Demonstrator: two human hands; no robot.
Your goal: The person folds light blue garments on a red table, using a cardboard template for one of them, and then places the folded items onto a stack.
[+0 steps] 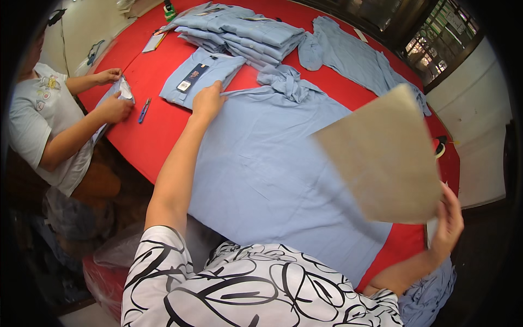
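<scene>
A light blue shirt (272, 158) lies spread face down across the red table in front of me, its sleeve bunched at the far end. My left hand (209, 102) is closed at the shirt's far left edge, where the cloth pulls up to the fingers. Just beyond that hand rests a folded blue shirt (219, 64) with a dark hang tag (193, 78). My right hand (449, 218) grips a grey-brown cardboard sheet (389, 158) by its lower right corner, holding it tilted above the spread shirt. The sheet's edges are slightly blurred.
Folded blue shirts (256, 35) are stacked at the back of the red table (143, 143). Another shirt (354, 57) lies at the far right. A blue cutter (144, 110) sits left, near a co-worker (60, 122) handling blue cloth. A tape roll (440, 147) is at the right edge.
</scene>
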